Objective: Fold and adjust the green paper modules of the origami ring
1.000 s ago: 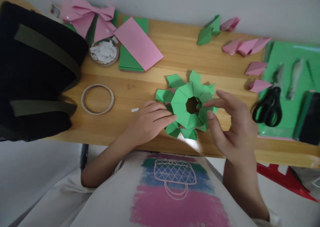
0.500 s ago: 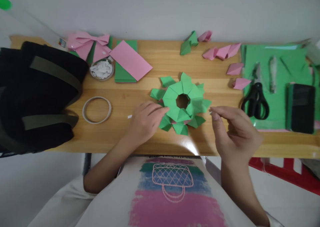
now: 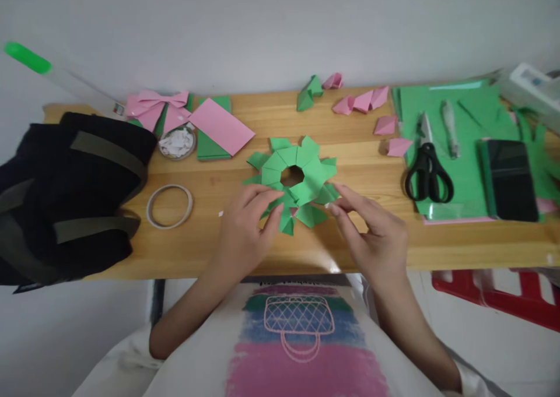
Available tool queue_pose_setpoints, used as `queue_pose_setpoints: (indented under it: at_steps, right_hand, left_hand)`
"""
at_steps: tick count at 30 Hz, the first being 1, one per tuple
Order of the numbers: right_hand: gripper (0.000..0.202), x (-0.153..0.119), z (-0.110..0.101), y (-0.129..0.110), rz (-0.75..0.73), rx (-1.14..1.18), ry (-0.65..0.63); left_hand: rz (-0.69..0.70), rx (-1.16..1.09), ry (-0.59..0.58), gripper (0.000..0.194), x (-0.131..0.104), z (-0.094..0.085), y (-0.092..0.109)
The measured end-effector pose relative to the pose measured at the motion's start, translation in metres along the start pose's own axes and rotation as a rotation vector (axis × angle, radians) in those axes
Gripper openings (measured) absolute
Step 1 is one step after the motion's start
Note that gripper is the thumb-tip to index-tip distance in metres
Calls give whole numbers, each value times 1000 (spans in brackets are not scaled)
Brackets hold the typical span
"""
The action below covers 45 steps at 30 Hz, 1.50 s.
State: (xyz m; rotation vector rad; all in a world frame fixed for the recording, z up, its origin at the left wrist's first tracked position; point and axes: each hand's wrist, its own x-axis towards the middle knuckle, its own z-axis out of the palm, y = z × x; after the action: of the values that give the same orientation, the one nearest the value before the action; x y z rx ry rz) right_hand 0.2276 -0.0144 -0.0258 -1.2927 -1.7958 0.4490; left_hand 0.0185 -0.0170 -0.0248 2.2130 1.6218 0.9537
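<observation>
A green folded-paper wreath (image 3: 273,172) with leaf-like points and an eight-sided hole lies on the wooden table, a bit of pink showing at its front. At its front left edge, my left hand (image 3: 251,222) grips the paper between thumb and fingers. My right hand (image 3: 374,231) is at the wreath's right front, thumb and forefinger pinched on a tiny white scrap (image 3: 329,206), close by a green point. Whether the scrap touches the wreath I cannot tell.
On the left are a black bag (image 3: 105,175), a tape roll (image 3: 151,207), a dish of white scraps (image 3: 177,143) and a pink bow (image 3: 151,105). Pink folded pieces (image 3: 385,125), scissors (image 3: 429,172), a cutter (image 3: 449,129) and a phone (image 3: 511,178) lie rightward.
My right hand has moved in from the right to the wreath's edge, bringing the white scrap. My left hand stays at the front left of the wreath. The camera view has shifted.
</observation>
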Motion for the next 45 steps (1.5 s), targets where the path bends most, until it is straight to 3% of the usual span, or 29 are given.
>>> queue_pose_setpoints:
  at_steps: [3,9,14,16,18,22,25,28,33,38,42,45]
  right_hand:
    - [53,1,2,2,0,-8,-25]
    - [14,3,-1,6,-31,-16,-46]
    - [11,4,-3,9,-52,-60,-31]
    - [12,7,-1,7,-65,-62,-29]
    - [14,9,1,2,-84,-59,-25]
    - [14,9,2,-15,-115,-63,-28]
    - [15,-1,1,-25,-109,-54,-34]
    - [15,-18,-2,-27,-55,-20,-34]
    - [12,-45,-5,-23,18,63,-30]
    - [11,-66,-19,-38,96,203,18]
    - [17,-77,-36,-58,239,409,131]
    - [23,-80,-46,-66,182,440,174]
  left_hand:
    - [21,17,-22,10,1,0,6]
    - [253,34,-240,17,-13,-12,9]
    - [84,133,-114,15,-18,-25,-26]
    - [38,137,-99,15,-8,-31,-42]
    - [93,127,-169,23,11,-34,-55]
    - [403,227,-482,46,58,-28,-68]
    - [553,227,-577,47,84,-19,-72]
    - [632,222,-596,48,93,-12,-72]
    - [683,185,-573,30,88,-8,-55]
    - [649,115,-558,25,76,-21,-12]
    - [528,-8,-620,23,68,-41,20]
    - [370,-151,-724,24,62,-53,35]
